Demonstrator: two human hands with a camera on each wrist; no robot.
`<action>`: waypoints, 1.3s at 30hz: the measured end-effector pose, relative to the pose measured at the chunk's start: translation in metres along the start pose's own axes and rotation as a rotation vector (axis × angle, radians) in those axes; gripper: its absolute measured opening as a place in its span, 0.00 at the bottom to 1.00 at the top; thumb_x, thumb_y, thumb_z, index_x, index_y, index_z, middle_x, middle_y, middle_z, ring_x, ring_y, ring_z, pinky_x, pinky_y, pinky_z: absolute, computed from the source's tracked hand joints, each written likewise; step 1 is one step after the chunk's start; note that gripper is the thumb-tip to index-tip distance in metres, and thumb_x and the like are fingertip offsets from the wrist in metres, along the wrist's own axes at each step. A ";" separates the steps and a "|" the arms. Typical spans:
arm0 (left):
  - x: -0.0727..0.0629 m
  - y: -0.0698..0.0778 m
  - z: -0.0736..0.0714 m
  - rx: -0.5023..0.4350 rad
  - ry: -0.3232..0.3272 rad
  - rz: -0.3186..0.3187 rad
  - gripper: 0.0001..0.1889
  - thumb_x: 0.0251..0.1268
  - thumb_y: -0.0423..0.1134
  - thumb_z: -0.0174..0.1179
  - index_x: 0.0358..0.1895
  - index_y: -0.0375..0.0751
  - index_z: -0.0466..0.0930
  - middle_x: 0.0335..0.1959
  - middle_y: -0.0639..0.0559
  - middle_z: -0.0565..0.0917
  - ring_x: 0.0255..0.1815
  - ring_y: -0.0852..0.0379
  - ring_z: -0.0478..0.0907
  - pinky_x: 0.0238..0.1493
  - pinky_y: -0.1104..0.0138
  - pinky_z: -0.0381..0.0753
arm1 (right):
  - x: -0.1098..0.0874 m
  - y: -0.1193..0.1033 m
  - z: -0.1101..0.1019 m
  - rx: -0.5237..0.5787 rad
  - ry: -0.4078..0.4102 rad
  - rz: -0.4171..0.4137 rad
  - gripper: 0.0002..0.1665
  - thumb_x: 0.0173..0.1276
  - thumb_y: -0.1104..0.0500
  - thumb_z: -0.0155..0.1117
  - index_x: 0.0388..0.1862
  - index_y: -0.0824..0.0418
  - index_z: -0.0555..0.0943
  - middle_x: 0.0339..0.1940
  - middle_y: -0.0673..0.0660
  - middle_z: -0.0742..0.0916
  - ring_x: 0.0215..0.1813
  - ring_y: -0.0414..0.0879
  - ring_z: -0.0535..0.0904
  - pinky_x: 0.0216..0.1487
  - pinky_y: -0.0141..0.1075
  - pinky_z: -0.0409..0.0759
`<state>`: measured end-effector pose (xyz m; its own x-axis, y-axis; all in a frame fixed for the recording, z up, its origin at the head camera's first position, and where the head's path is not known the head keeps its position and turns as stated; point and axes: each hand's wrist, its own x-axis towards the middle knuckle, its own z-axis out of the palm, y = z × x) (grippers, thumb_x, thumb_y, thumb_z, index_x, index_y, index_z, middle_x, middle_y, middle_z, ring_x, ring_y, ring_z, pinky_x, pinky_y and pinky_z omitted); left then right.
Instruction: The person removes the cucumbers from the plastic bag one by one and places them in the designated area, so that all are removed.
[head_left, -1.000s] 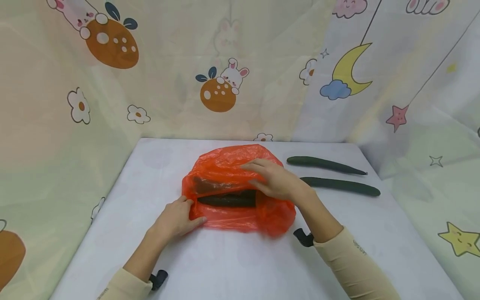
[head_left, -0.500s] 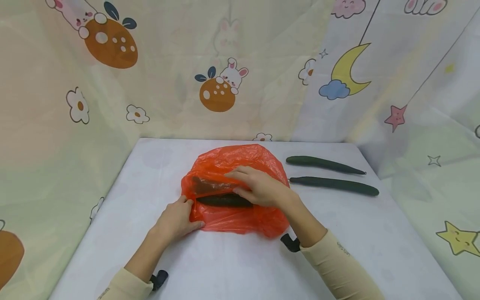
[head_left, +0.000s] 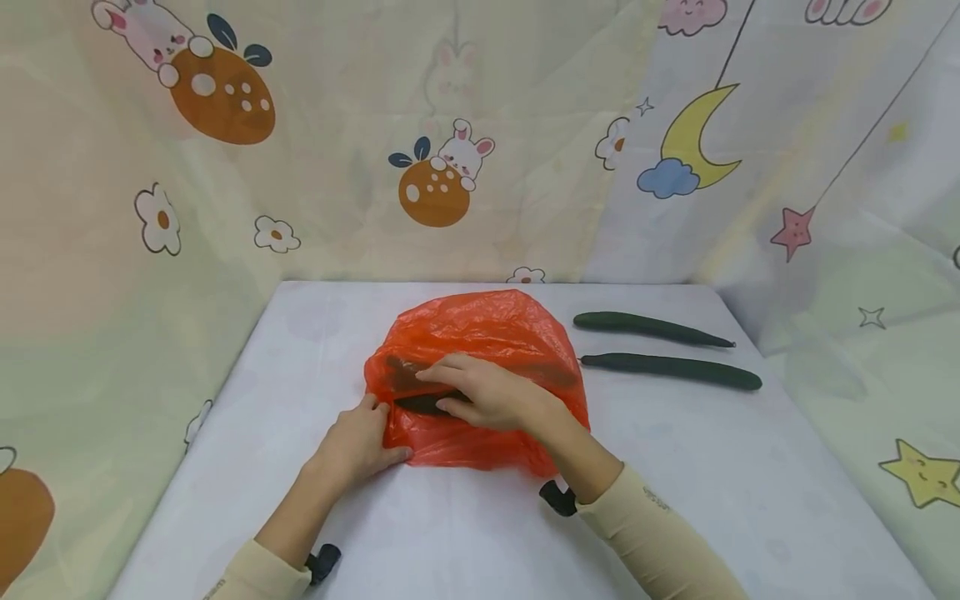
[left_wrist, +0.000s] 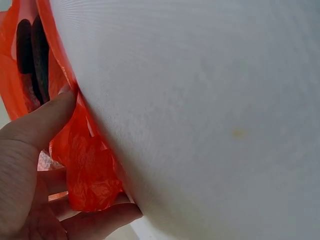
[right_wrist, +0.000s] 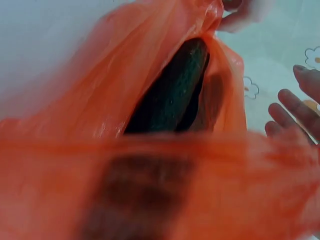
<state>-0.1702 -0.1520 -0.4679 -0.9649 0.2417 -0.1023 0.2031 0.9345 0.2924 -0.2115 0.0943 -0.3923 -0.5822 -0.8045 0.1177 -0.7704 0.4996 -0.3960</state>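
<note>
A thin red-orange plastic bag (head_left: 480, 321) lies on the table with its mouth toward me. Inside it is a dark green cucumber (right_wrist: 175, 92), and a second dark shape shows beside it in the left wrist view. My left hand (head_left: 356, 442) pinches the bag's left edge between thumb and fingers (left_wrist: 102, 222). Across the bag's mouth reaches my right hand (head_left: 487, 396), its fingers (right_wrist: 295, 107) extended and spread above the cucumber. In the right wrist view, red film covers the lower half and hides part of the cucumber and hand.
Two long cucumbers lie side by side right of the bag, the farther one (head_left: 648, 327) and the nearer one (head_left: 671, 370). They rest on a white-covered table (head_left: 675, 467). Patterned cloth (head_left: 330, 150) hangs behind and at both sides.
My right hand has moved left and slightly toward me across the bag, covering more of the cucumber inside. The nearer loose cucumber's left end is now uncovered. The left hand stays in place.
</note>
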 end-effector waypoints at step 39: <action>-0.002 -0.008 0.001 0.012 0.013 0.031 0.41 0.52 0.61 0.76 0.60 0.32 0.79 0.45 0.44 0.77 0.34 0.48 0.83 0.46 0.52 0.89 | 0.037 0.000 0.041 -0.116 -0.197 0.223 0.27 0.70 0.50 0.72 0.66 0.51 0.80 0.58 0.47 0.85 0.62 0.44 0.79 0.69 0.43 0.77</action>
<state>-0.1693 -0.1598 -0.4708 -0.9601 0.2676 -0.0808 0.2353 0.9296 0.2836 -0.2226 0.0513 -0.4256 -0.6869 -0.7124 -0.1436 -0.6610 0.6946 -0.2840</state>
